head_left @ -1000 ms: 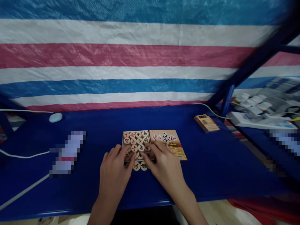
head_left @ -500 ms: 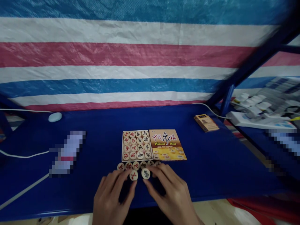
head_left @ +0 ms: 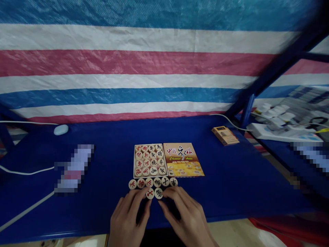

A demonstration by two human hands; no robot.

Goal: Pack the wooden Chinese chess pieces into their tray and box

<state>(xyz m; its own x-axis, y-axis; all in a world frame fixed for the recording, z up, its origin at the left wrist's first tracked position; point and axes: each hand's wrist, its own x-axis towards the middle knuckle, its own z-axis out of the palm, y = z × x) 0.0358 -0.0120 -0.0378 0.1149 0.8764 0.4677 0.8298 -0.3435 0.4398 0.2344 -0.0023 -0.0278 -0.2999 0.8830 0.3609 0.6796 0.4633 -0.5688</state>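
Note:
Between the thumb and fingers of my left hand [head_left: 131,214] is a round piece with a red character [head_left: 149,193]. My right hand [head_left: 183,212] pinches a piece with a black character [head_left: 158,193] right beside it. Behind them runs a row of several pieces, red-marked ones [head_left: 141,183] on the left and black-marked ones [head_left: 165,181] on the right. Beyond the row, a white open box [head_left: 134,161] holds rows of red and black pieces. The printed Chinese chess lid [head_left: 183,159] lies against the box's right side.
On the blue table [head_left: 102,202] are a blurred-out phone [head_left: 75,168] at left, a pale mouse-like object [head_left: 61,129], white cables, and a small brown box [head_left: 225,136] at back right. A power strip [head_left: 280,133] sits on the right, before a striped sheet and blue frame.
The two held pieces have come together, the red one moving right and the black one slightly left. My hands have shifted with them, uncovering more of the row behind.

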